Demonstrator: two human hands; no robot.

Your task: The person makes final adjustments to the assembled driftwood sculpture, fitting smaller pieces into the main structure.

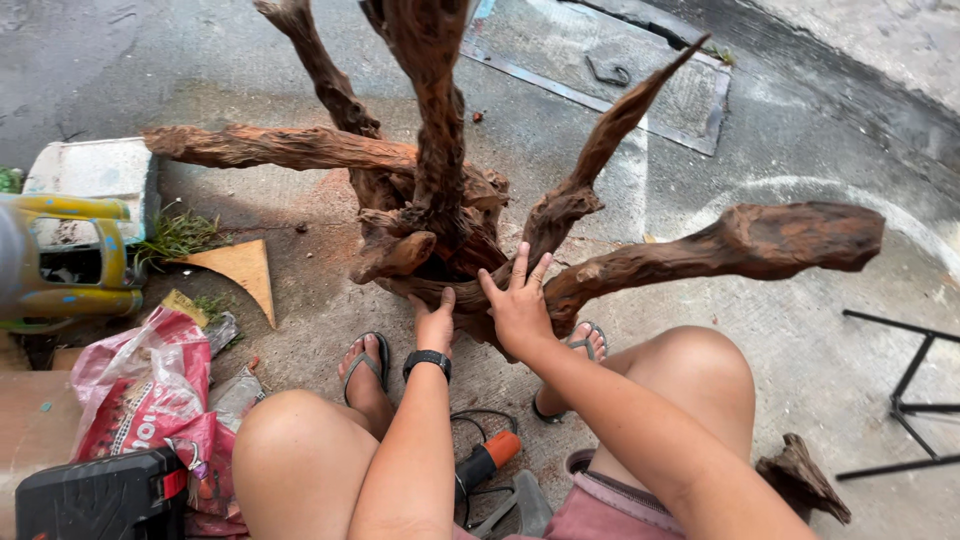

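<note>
A large reddish-brown driftwood root (440,190) with several thick branches stands on the concrete ground in front of me. My left hand (434,322), with a black watch on its wrist, presses against the base of the root, fingers tucked under the wood. My right hand (518,300) lies flat on the base just to the right, fingers spread and pointing up. Neither hand holds a tool. My knees and sandalled feet frame the root's base.
An orange-and-black power tool (485,462) with a cord lies between my legs. A red plastic bag (150,395), a black case (100,497) and a yellow container (65,262) sit at left. A wood chunk (803,478) and black metal stand (905,400) are at right.
</note>
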